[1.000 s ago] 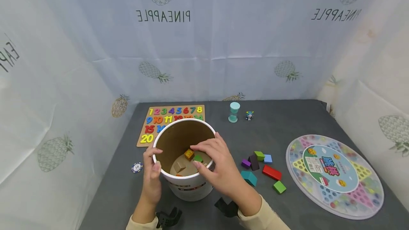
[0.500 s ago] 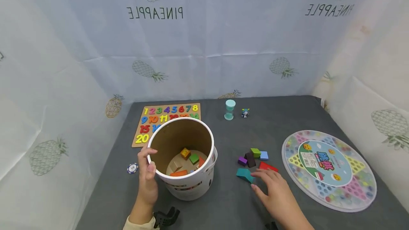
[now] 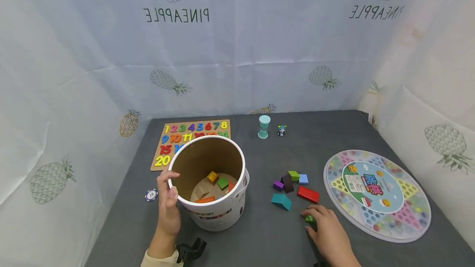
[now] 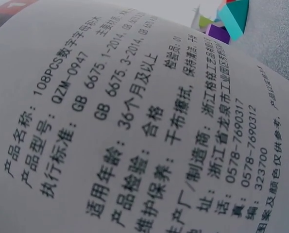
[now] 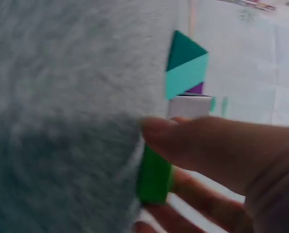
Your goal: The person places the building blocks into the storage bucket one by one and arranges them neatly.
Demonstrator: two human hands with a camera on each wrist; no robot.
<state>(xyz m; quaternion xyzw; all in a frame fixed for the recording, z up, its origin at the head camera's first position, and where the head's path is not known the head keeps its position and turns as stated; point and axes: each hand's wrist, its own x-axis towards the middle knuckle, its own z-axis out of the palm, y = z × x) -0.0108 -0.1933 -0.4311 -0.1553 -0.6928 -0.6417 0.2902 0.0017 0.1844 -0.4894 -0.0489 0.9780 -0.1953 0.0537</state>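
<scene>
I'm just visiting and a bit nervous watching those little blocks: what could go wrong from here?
The small green block might slip from the right grip, whose thumb and fingers are around it. The red block lies just beyond that hand, so a stray brush could nudge it. And the left grip holds the white bucket at one side of its rim; a hard tug might tip it and spill the blocks inside.

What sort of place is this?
Probably a curtained-off tabletop play or recording area, though the wider room isn't visible. Signs: pineapple-print curtain around a dark table, and toys on it, such as the number board and the bucket with coloured blocks inside.
</scene>
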